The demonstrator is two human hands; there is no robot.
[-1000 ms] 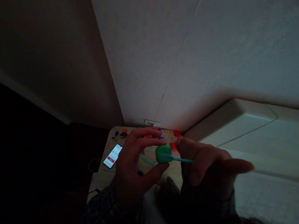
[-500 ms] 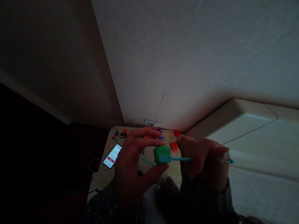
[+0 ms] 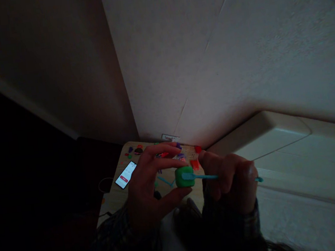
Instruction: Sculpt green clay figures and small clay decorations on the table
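Observation:
My left hand (image 3: 150, 184) pinches a small rounded block of green modelling clay (image 3: 180, 182) between its thumb and fingertips. In my right hand (image 3: 233, 176) is a thin turquoise plastic modelling tool (image 3: 206, 176), its shaft running through the closed fingers. The flat spoon-like tip of the tool lies against the near face of the clay. Both hands are raised above a small light wooden table (image 3: 115, 201). Behind the left hand, another turquoise stick (image 3: 165, 180) is partly visible on the tabletop.
A lit phone (image 3: 126, 175) lies at the table's left side. Red pieces (image 3: 194, 164), purple pieces (image 3: 180, 156) and a dark round item (image 3: 138, 150) are scattered on the tabletop. A wall (image 3: 161, 73) rises behind, with a large pale plastic casing (image 3: 279, 144) on the right.
The green clay has turned in my left fingers and shifted slightly right and down. The tool's tip has moved slightly right with it and still touches it.

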